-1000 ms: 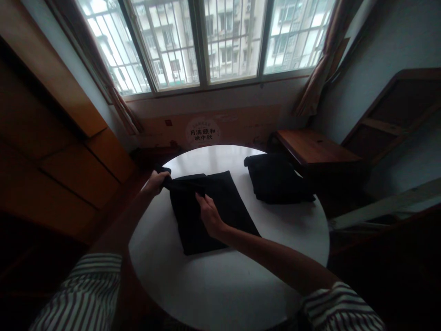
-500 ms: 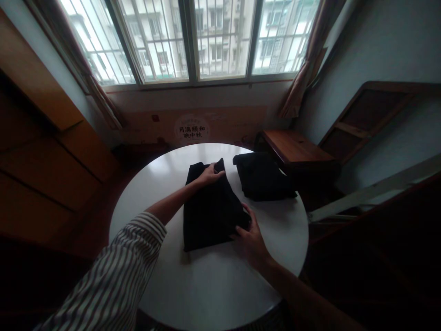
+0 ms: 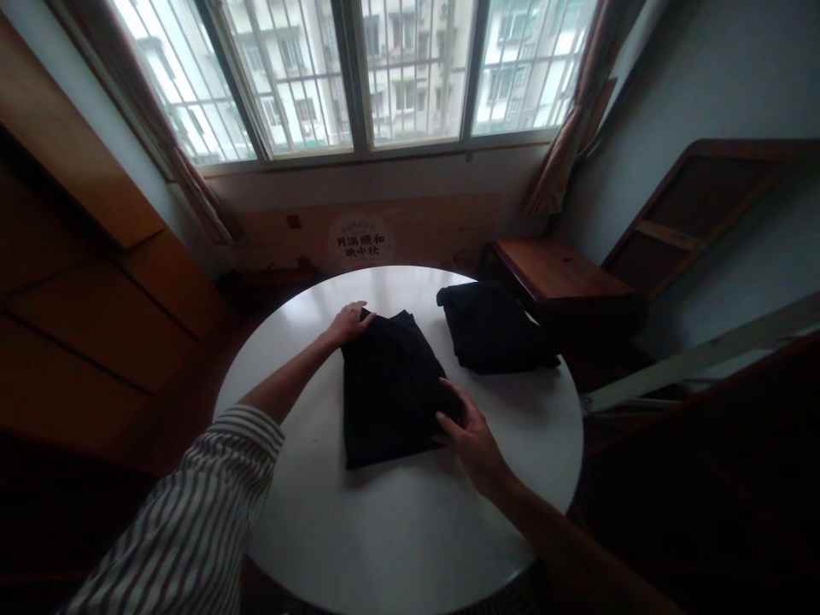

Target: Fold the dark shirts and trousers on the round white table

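Observation:
A folded black garment [image 3: 394, 389] lies on the round white table [image 3: 397, 547] in front of me. Its exact kind cannot be made out in the dark cloth. At its far left corner, my left hand [image 3: 349, 325] is closed on the fabric. My right hand [image 3: 474, 440] grips the right edge close to the near corner, the thumb and fingers on either side of the cloth. A second folded black garment [image 3: 496, 329] rests farther right on the table, apart from both hands.
A low wooden table [image 3: 560, 269] stands beyond the right side of the white table. Orange-brown cabinets [image 3: 102, 333] are at the left. A barred window [image 3: 410, 77] with curtains is ahead, above a printed banner [image 3: 436, 226]. A pale slanted beam [image 3: 698, 354] is at the right.
My left hand has moved left from the garment's far right part to its far left corner. The far edge now lies flatter. My right hand stays at the right edge.

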Demonstrator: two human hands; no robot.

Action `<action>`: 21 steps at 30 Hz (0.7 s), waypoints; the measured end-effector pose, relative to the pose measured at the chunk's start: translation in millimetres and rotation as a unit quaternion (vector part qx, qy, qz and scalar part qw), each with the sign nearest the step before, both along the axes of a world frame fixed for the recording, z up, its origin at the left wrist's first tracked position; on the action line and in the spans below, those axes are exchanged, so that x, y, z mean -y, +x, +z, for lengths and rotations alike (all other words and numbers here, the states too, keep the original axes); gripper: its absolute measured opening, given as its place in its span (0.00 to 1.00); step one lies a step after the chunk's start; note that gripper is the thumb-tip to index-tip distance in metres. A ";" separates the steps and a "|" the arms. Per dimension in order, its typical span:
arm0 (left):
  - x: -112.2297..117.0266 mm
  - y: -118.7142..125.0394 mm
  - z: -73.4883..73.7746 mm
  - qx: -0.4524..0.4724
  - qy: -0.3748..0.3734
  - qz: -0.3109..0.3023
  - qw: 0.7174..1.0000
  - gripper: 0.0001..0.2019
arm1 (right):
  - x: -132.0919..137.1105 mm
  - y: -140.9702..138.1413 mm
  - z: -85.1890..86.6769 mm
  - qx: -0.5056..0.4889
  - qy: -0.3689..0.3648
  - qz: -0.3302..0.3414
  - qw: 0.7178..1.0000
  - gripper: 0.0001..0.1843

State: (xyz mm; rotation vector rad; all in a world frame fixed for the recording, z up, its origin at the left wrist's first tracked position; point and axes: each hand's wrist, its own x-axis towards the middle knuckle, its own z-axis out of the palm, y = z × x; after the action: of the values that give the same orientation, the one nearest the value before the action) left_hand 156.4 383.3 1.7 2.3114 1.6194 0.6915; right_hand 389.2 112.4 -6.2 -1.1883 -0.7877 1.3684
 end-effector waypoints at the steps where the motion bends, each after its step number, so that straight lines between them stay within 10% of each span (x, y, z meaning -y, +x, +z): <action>1: -4.0 -5.8 -3.3 0.023 -0.015 -0.005 1.000 0.22 | -1.2 1.1 0.8 0.011 0.003 0.000 1.000 0.36; 7: -18.0 -27.0 -6.4 0.173 -0.083 -0.040 0.981 0.22 | 1.5 3.2 7.8 0.015 0.011 0.001 1.000 0.36; 14: -31.0 -27.2 12.7 0.045 -0.154 -0.058 0.985 0.12 | 18.8 1.9 6.2 0.002 -0.040 0.046 0.998 0.55; 21: -38.1 27.9 17.2 -0.014 -0.119 -0.113 0.986 0.14 | -4.1 16.9 -2.8 0.153 -0.031 0.041 0.987 0.29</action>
State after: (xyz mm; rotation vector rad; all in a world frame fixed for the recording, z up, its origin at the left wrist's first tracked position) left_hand 184.3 421.4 18.8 2.2878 1.3396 0.3928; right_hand 406.0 116.5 -9.0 -1.4503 -1.0255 1.3004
